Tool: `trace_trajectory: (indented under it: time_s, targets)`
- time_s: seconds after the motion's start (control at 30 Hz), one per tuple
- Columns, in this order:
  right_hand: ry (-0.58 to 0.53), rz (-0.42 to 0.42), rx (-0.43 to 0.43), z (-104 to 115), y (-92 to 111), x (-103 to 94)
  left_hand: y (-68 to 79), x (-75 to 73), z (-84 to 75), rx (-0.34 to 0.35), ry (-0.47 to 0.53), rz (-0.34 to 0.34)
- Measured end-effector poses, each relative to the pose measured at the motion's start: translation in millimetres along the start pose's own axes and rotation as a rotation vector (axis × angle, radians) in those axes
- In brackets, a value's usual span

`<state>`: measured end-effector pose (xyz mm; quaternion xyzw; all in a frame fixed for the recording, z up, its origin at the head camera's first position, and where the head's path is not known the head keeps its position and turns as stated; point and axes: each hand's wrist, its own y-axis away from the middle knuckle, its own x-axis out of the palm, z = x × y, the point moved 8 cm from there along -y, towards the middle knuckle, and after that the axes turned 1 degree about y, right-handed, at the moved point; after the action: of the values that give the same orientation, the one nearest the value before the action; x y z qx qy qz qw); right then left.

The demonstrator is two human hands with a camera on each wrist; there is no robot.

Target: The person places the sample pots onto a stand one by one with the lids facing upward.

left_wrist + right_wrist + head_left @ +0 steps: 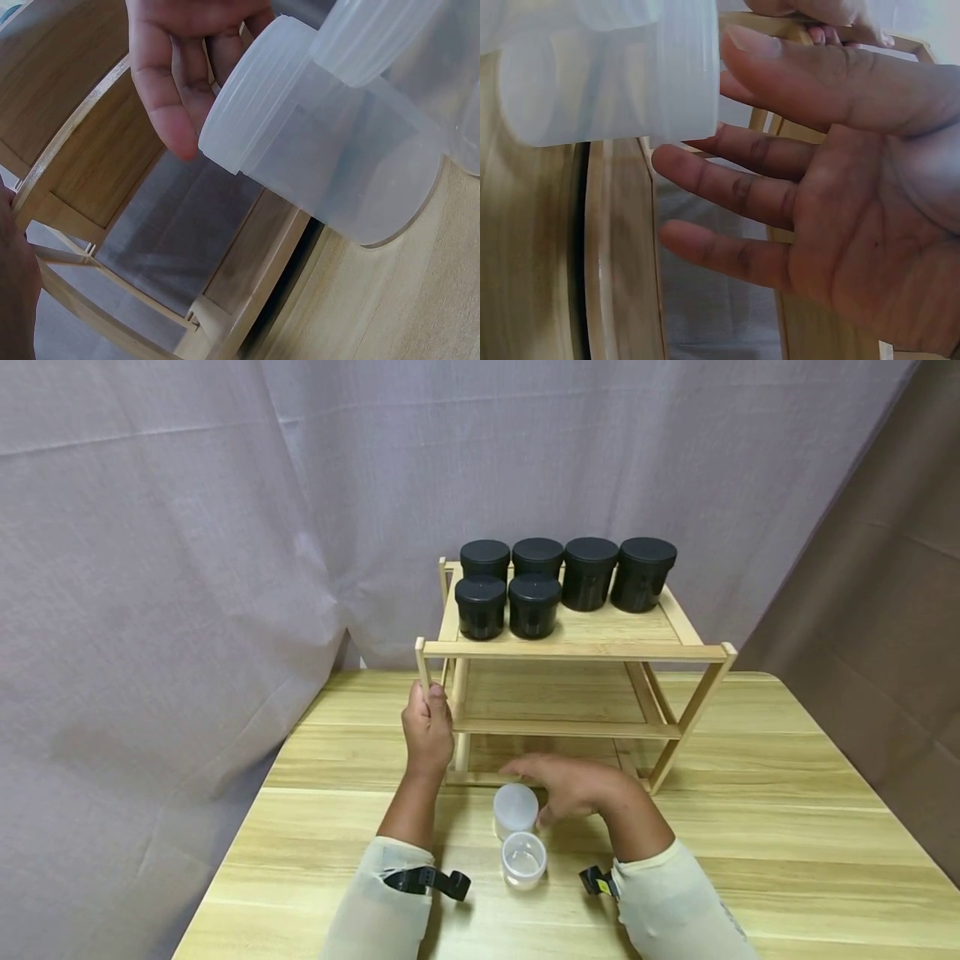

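Observation:
My left hand (429,727) grips the front left post of a light wooden shelf rack (577,652). Over the table, just in front of the lowest shelf, my right hand (573,785) reaches beside a translucent jar (516,810) with a frosted lid. Its fingers (727,176) are spread and loosely extended around the lid side, not closed on it; whether a fingertip touches the jar I cannot tell. A second clear jar (523,862) stands right in front of the first. In the left wrist view both the lidded jar (330,142) and the other jar (420,52) appear close up.
On the rack's top shelf stand several black lidded jars (532,606), grouped toward the left and back. The middle shelf (551,693) is bare wood. Grey cloth (187,568) hangs behind and left of the wooden table (787,827), with brown cloth (885,610) at right.

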<state>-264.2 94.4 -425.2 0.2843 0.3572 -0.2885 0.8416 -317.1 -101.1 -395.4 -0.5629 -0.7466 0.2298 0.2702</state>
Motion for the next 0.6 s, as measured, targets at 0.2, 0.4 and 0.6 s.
trace_trajectory:
  time_s: [0.2, 0.4, 0.6]
  targets:
    - [-0.054, 0.031, -0.006, -3.8, -2.8, 5.6, 0.7, 0.3, -1.2, 0.001, -0.001, 0.001]
    - [-0.002, 0.027, -0.020, -4.3, -6.0, 7.2, 0.0, 1.1, -1.8, 0.001, -0.003, 0.004]
    - [-0.017, 0.034, -0.011, -5.0, -8.4, 8.2, -0.6, 1.3, -2.3, 0.015, -0.008, 0.011]
